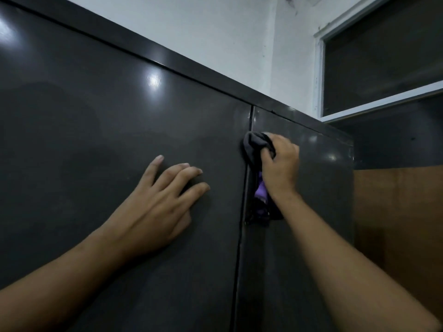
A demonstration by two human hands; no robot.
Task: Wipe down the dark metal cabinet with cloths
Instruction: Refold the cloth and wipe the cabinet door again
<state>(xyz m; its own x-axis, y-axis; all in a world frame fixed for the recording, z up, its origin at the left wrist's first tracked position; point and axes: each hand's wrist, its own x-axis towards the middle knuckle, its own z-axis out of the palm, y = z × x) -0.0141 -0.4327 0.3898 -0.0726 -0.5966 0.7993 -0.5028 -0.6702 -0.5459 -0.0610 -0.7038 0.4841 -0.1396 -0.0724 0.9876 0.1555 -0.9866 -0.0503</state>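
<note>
Gripping one dark cloth with curled fingers, the right hand presses it beside the seam between the dark metal cabinet's two doors; the left hand rests flat, fingers spread.

Both bare forearms are reaching up and forward. The left hand is lying flat, fingers straight and slightly spread, palm pressing on the cabinet left of its door seam. The right hand is curling around a bunched cloth, its back facing us, near the cabinet's top edge.
</note>
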